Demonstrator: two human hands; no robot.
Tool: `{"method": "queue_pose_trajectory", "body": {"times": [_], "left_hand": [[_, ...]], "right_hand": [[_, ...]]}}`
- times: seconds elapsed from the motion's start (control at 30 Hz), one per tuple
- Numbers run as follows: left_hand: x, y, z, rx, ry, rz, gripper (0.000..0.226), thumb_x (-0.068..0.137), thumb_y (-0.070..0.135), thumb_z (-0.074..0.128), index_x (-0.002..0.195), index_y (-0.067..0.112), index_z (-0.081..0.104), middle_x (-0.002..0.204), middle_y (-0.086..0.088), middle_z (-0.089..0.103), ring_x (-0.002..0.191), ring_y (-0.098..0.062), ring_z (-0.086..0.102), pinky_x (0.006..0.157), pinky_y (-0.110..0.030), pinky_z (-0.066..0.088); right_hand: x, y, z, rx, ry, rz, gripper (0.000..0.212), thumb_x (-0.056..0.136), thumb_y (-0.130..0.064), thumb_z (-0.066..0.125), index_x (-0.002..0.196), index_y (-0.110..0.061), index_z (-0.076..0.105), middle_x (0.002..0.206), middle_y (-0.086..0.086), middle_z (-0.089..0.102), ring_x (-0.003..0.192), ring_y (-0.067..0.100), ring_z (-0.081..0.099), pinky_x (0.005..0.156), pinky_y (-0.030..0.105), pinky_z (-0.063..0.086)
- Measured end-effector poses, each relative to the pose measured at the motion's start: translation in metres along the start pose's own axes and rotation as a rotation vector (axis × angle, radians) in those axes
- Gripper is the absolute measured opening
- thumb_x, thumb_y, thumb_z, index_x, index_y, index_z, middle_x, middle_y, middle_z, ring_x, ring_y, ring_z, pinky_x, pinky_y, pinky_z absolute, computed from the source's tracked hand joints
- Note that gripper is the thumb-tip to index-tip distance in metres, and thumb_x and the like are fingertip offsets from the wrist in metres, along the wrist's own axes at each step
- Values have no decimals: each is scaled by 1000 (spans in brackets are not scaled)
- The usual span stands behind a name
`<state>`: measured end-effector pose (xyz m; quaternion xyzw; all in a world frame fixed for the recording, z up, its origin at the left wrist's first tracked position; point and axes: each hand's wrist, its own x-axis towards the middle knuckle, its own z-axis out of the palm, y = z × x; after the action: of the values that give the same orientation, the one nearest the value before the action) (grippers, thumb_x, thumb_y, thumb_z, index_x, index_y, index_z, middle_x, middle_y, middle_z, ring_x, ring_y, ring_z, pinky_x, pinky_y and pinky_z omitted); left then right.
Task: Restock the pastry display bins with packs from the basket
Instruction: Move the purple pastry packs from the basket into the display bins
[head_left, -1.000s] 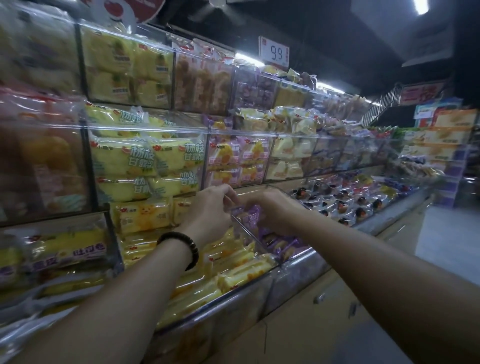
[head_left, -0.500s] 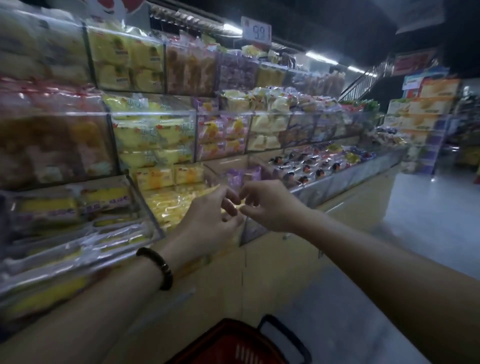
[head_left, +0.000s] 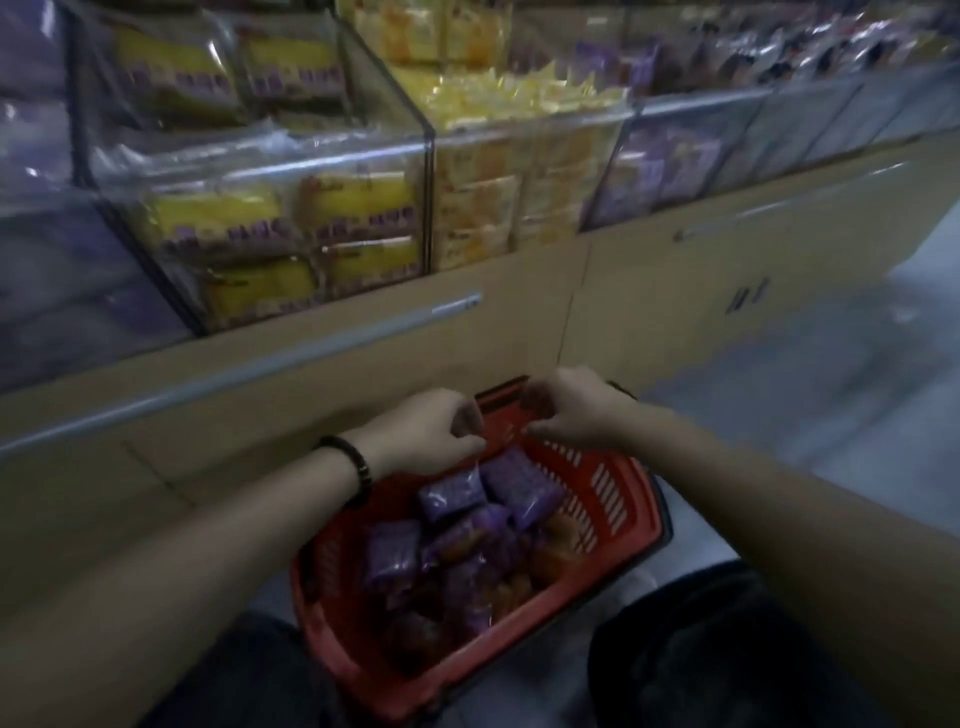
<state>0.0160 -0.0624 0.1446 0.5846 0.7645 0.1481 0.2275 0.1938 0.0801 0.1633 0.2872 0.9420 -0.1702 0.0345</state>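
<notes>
A red basket (head_left: 618, 499) stands on the floor between my knees, holding several purple pastry packs (head_left: 519, 486). My left hand (head_left: 426, 431), a dark bracelet on its wrist, hovers over the basket's far end. Its curled fingertips are at the clear top edge of one purple pack (head_left: 451, 492); whether they pinch it is unclear. My right hand (head_left: 576, 410) hangs over the far rim with loosely curled fingers and holds nothing. Above are clear display bins: one with yellow packs (head_left: 291, 208), one with orange-yellow packs (head_left: 498, 192), one with purple packs (head_left: 670, 161).
Tan cabinet fronts (head_left: 649, 280) with a metal rail (head_left: 311, 348) run below the bins. Grey floor (head_left: 857, 374) lies open to the right. My dark-trousered knees (head_left: 727, 649) flank the basket. More bins of dark packs stretch away at the upper right.
My view has dropped from the shelves to the floor. Both hands have come down from the bin's edge to the far end of the red basket.
</notes>
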Motion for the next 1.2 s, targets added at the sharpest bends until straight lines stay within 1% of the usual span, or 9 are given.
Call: {"method": "queue_pose_trajectory", "body": {"times": [0.13,0.3,0.5,0.63,0.8,0.9,1.0,1.1,1.2], "left_hand": [[16,-56,45,-10,-109,-123,21,92,38,75,108,27,70,102,8,75,95,-14,70,81,-25,53],[34,-86,70,43,-228,-133,24,90,35,77,111,25,71,101,5,73,97,-16,69,77,-22,47],[49,-99,85,86,-348,-115,38,89,32,81,123,23,67,120,0,69,112,-22,65,79,-23,43],[50,-103,89,93,-377,-121,61,83,33,88,135,19,59,130,-3,64,118,-23,62,84,-25,46],[41,-110,90,21,-358,-162,85,68,51,95,139,24,55,130,4,63,119,-18,62,100,-30,51],[42,-114,88,-64,-251,-150,60,77,40,92,127,24,64,105,11,66,105,-15,63,83,-23,51],[45,-116,82,-73,-160,-140,27,89,37,80,107,20,69,77,13,61,81,-17,61,61,-24,41],[46,-119,78,-26,-161,-186,26,87,33,81,105,19,68,86,6,66,85,-18,61,68,-28,41],[47,-123,78,17,-195,-228,27,88,31,80,108,18,68,103,-2,71,95,-22,65,78,-31,49]], "right_hand": [[25,14,77,-39,-187,146,27,86,-36,75,99,-13,69,104,12,73,103,33,69,73,31,46],[45,20,133,-43,-355,271,47,92,-35,72,131,-9,67,133,14,68,123,31,64,95,32,54],[57,12,194,9,-453,98,94,64,-41,93,149,-41,52,139,8,59,125,27,58,105,33,51],[64,10,201,17,-422,46,47,92,-39,72,139,-33,66,141,12,58,129,32,56,106,31,46],[77,15,168,174,-364,96,25,98,-32,68,121,-24,72,118,8,75,109,27,71,80,28,46],[80,25,150,388,-352,106,14,95,-38,74,103,-27,72,93,5,80,79,20,77,72,34,60],[78,31,151,526,-239,179,15,92,-43,77,93,-29,72,88,1,78,71,10,72,67,26,56],[81,48,170,411,-131,330,16,94,-48,71,96,-32,71,96,-2,73,91,19,72,72,27,48],[76,65,198,52,-176,405,71,82,-68,70,135,-22,56,136,14,60,127,38,56,97,38,49]]}}
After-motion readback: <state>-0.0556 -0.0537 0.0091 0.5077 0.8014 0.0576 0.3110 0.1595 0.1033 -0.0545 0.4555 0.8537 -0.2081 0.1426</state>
